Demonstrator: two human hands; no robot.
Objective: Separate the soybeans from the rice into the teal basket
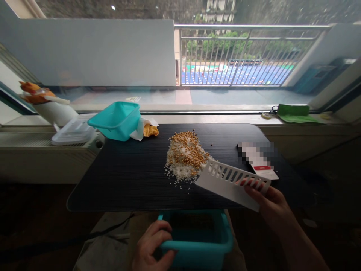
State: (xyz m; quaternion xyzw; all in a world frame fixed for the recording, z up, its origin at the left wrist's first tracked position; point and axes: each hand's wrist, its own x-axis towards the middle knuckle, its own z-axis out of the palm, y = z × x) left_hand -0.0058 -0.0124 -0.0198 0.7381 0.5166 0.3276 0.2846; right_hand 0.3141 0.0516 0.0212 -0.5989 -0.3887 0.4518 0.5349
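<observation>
Pinched between the right hand's [272,201] thumb and fingers is a flat white slotted strip [225,188], stiff and smooth, apparently plastic, with slanted oblong slots along its far edge and a solid band along the near one. Its long axis runs obliquely from that hand at lower right toward upper left, the free end at the right flank of a loose heap of round, tan soybean-like beans [188,145] and slender white rice grains [183,171]; whether it touches them, I cannot tell. Below the near table edge, the left hand [152,244] grips the rim of a rounded turquoise bin [197,245]. Around the heap spreads a black, finely streaked tabletop [132,177], bearing a red-banded, partly pixelated packet [266,174] at right and a glossy turquoise basin [124,128] beside crumpled mustard cloth [150,130] at far left.
</observation>
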